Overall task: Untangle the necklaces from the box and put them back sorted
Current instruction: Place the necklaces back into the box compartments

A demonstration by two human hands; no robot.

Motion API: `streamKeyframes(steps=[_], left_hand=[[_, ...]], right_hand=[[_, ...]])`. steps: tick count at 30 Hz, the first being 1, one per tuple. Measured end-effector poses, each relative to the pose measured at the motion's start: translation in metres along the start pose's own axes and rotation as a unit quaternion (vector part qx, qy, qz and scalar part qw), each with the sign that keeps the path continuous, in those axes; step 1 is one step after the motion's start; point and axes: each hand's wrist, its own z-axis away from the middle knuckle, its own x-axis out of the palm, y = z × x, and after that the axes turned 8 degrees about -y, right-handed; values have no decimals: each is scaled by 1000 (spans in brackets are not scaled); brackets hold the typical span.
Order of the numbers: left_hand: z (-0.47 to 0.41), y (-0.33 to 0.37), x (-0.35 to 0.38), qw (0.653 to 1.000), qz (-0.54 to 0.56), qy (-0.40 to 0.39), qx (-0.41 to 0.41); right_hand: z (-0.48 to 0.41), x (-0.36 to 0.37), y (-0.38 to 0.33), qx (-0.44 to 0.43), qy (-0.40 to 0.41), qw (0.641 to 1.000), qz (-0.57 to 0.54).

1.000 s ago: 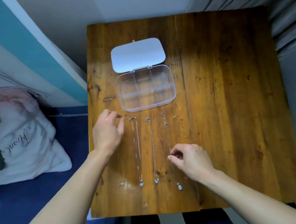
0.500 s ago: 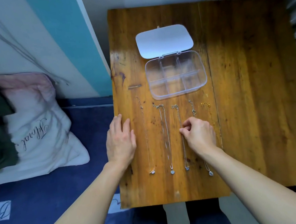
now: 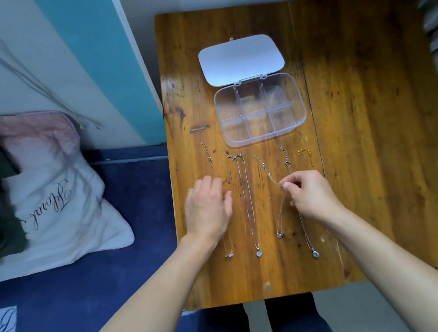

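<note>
Wooden table [image 3: 373, 149] beside a blue bed [image 3: 118, 298]; right fingers [image 3: 286, 185] pinch a necklace [image 3: 267, 171], left fingers [image 3: 209, 185] together.

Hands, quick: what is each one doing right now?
Left hand: open, fingers loose, resting flat on the table, holding nothing.
Right hand: fingertips pinched shut on the third necklace, lifting its chain.

Honey-brown streaked wooden table [image 3: 373, 149], clear plastic box [image 3: 260, 110] with frosted white lid [image 3: 240, 59], silver necklaces [image 3: 247, 198] beside one gold chain [image 3: 305, 152], a white-and-pink pillow [image 3: 54, 199] with black script, navy flowered bedding [image 3: 105, 299], teal wall stripe [image 3: 98, 56].
</note>
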Motion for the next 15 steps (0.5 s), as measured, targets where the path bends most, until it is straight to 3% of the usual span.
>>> streamKeyframes(steps=[7, 15], left_hand=[[-22, 41, 6, 984, -40, -144, -93], [-32, 49, 7, 974, -24, -173, -141]], right_hand=[[8, -65, -21, -93, -18, 987, -129], [-9, -137, -66, -206, 25, 955, -212]])
